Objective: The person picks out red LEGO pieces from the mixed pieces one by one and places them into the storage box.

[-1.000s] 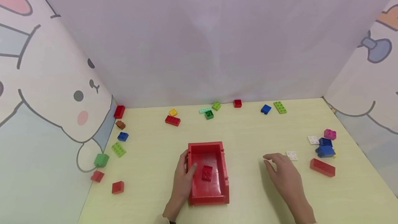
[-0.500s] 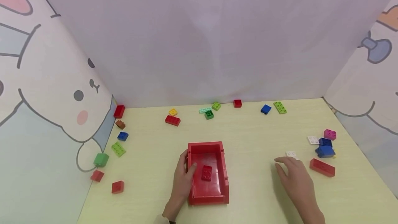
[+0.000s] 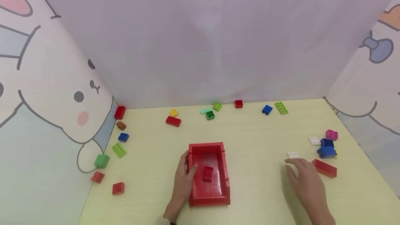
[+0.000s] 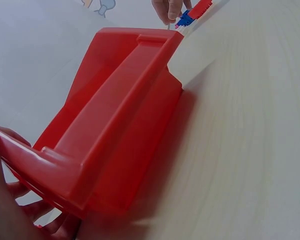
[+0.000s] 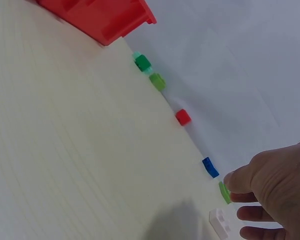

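A red open-topped plastic bin stands on the table, with one red brick lying inside it. At its left wall, my left hand grips the bin, thumb over the rim and fingers outside. My right hand hovers over the table to the right, holding nothing, thumb and fingertips apart. Just beyond its fingers lies a small white brick, also in the right wrist view as a white brick. Right of that hand is a long red brick.
Blue bricks, a pink brick and another white brick lie at the right. Several bricks line the back, including a red brick. More bricks, such as a green brick, lie along the left wall. Walls enclose the table.
My right hand has moved to the right and slightly toward me, coming closer to the long red brick. My left hand and the bin have stayed in place.
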`<state>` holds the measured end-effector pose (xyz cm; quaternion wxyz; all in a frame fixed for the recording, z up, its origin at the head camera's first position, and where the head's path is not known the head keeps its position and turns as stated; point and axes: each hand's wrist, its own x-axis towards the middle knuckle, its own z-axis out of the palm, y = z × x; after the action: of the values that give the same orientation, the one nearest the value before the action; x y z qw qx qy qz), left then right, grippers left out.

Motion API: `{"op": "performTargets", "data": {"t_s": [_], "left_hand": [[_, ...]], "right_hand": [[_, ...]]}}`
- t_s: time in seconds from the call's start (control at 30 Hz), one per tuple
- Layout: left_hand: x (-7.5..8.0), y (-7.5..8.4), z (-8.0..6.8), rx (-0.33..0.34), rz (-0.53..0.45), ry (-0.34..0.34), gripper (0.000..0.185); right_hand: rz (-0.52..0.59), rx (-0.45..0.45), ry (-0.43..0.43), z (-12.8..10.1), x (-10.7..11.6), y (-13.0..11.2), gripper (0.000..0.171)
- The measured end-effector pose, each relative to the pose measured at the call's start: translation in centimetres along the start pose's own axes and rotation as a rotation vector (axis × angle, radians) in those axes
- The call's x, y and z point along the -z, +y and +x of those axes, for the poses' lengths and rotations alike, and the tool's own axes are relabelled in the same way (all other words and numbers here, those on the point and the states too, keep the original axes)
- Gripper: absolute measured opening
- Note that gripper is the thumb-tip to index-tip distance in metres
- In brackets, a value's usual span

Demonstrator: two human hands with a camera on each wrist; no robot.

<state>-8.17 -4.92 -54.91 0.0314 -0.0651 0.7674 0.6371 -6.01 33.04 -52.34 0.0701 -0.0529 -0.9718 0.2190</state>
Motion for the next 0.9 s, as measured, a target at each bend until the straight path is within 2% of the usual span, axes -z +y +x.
{"op": "performTargets", "data": {"t_s": [0.23,0.4,0.63,0.9], "left_hand": [[0.0,-0.1,0.1,-0.005,0.0,-0.002,0.069],[0.0,-0.2,0.1,0.0,0.008,0.006,0.069],[0.0,-0.3,0.1,0.002,0.017,0.013,0.07],[-0.1,-0.3,0.1,-0.007,0.011,0.011,0.066]], "right_hand": [[-0.03,-0.002,0.06,-0.2,0.4,1.1,0.027],[-0.039,-0.04,0.04,-0.1,0.8,1.8,0.028],[-0.047,-0.049,0.058,-0.3,0.9,2.8,0.027],[-0.043,0.015,0.18,-0.6,0.9,4.3,0.024]]}}
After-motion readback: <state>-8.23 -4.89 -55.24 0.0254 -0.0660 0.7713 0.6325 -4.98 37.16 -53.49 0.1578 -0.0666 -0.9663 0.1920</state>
